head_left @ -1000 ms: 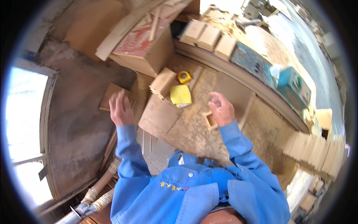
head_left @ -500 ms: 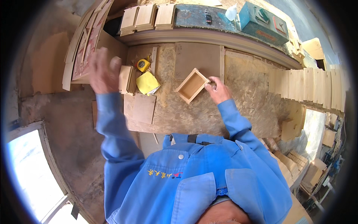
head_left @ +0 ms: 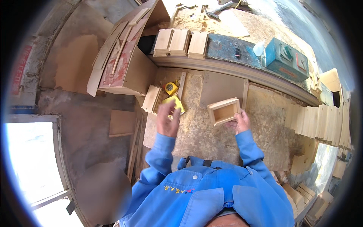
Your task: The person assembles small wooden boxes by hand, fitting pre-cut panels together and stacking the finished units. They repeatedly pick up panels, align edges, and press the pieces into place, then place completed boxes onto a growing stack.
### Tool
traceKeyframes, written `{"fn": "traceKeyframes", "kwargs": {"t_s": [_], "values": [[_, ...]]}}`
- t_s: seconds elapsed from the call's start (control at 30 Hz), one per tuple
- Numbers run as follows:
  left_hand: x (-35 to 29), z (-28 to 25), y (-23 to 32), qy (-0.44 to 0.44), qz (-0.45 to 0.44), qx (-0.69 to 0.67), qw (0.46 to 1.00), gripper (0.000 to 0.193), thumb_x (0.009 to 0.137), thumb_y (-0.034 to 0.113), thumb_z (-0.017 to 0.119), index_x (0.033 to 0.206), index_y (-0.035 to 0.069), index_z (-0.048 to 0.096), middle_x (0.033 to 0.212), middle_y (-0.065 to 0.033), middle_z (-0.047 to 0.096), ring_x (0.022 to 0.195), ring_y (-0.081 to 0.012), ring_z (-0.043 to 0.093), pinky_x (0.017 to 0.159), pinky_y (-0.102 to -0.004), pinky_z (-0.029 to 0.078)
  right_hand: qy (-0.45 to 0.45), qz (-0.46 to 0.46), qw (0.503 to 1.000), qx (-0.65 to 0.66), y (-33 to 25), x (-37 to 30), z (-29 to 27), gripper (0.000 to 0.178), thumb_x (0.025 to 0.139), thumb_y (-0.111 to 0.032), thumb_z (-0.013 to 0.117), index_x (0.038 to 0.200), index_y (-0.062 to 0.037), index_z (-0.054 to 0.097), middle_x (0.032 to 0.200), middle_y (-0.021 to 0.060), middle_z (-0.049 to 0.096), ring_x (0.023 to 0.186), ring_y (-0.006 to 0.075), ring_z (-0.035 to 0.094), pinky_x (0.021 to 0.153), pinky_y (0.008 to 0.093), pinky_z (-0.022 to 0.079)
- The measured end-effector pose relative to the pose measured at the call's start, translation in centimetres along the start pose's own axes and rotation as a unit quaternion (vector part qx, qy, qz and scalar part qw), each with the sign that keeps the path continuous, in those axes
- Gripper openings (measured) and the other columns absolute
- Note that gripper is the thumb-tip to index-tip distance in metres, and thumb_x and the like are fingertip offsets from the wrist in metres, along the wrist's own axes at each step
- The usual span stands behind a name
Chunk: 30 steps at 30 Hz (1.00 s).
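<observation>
Counter (head_left: 264, 125) is spreading worn and blotchy brown across the middle, with sawdust (head_left: 191, 18) lying on the surface beyond its back ledge; a bright window (head_left: 34, 155) is standing at left beside a stained brown surface (head_left: 90, 128). Counts: one open wooden box (head_left: 226, 112), one yellow tape measure (head_left: 171, 88), one folded yellow sheet (head_left: 181, 106), one small stack of grooved wooden slats (head_left: 152, 99), one flat brown panel (head_left: 221, 89). Three board stacks (head_left: 179, 39) are sitting in a row on the back ledge; one teal switch box (head_left: 287, 58) with a green knob is standing further right, and one hammer (head_left: 219, 9) is lying beyond. At the right edge, upright pale boards (head_left: 317, 119) are standing in a row, too tightly packed to count. One red-smeared wooden cabinet (head_left: 128, 68) is standing at left, loose strips resting on top. Two hands are showing. Right hand (head_left: 241, 122) is gripping the wooden box at its near right corner, grip closed on the wall; box is tilting above the counter, right of centre, its hollow facing the wearer. Left hand (head_left: 168, 119) is blurring, grip open, thumb and fingers apart, overlapping the folded yellow sheet in view; contact cannot be told. Tape measure is lying just beyond that sheet, slats just to its left.
</observation>
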<state>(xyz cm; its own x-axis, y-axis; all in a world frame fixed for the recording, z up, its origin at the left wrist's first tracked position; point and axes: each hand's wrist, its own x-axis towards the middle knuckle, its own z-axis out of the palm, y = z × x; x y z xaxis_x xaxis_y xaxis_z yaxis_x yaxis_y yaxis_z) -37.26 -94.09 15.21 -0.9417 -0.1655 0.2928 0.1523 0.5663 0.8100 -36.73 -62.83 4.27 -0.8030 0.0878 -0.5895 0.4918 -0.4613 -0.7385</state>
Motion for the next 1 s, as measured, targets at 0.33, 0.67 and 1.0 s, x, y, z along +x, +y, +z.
{"fn": "traceKeyframes", "kwargs": {"t_s": [0.33,0.67,1.0], "values": [[18.5,2.1,4.4,-0.021,0.126,0.178,0.976,0.034,0.091,0.024,0.075,0.119,0.006,0.069,0.110,-0.0143,0.068,0.087,-0.0274,0.071,0.079,-0.0392,0.057,0.089,-0.047,0.995,-0.016,0.6,1.8,0.3,0.045,0.100,-0.030,0.061,0.133,-0.0085,0.042,0.103,0.0188,0.068,0.076,0.0323,0.073,0.068,0.0445,0.062],[29.0,16.0,7.3,-0.223,0.010,0.483,0.847,0.060,0.090,0.055,0.069,0.130,0.010,0.063,0.130,-0.0196,0.064,0.120,-0.0351,0.065,0.098,-0.0459,0.052,0.107,-0.059,0.989,0.081,1.8,2.3,1.3,0.051,0.098,-0.026,0.064,0.137,-0.0054,0.038,0.101,0.0190,0.065,0.073,0.0305,0.073,0.064,0.0418,0.063],[28.4,15.9,9.5,-0.189,-0.066,0.421,0.885,0.073,0.084,0.043,0.074,0.151,0.023,0.052,0.144,-0.0257,0.049,0.128,-0.0378,0.058,0.108,-0.0422,0.050,0.072,-0.024,0.990,0.116,-0.4,1.4,2.0,0.058,0.097,-0.021,0.063,0.145,-0.0072,0.034,0.102,0.0184,0.062,0.073,0.0287,0.072,0.064,0.0429,0.064]]}}
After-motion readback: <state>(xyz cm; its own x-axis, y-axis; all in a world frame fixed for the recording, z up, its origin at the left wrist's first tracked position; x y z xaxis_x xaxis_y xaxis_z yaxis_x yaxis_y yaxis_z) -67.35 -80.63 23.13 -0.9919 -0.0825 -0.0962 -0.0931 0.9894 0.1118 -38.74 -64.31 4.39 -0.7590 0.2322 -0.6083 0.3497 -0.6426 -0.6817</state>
